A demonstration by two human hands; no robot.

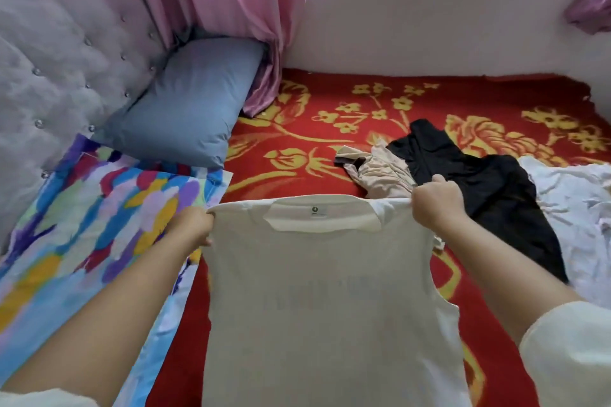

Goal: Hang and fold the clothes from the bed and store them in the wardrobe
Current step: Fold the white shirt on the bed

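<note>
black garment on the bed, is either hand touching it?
No: the left hand and right hand each grip a shoulder of the white T-shirt, while the black garment lies untouched behind.

Home bedroom, bed viewed from above.

Red bedspread (330, 102) with yellow floral pattern; grey tufted headboard (59, 69) with crystal-like buttons at left; blue-grey pillow (185, 102) leaning against it; multicoloured pillow (99, 218) lying flat beside; pink curtain (224, 3) hanging to mattress level against pale wall (429, 10). Loose garments on the cover: beige (380, 172), black (479, 182), white (575, 195); cream T-shirt (330, 307) held up by two bare hands.
</note>
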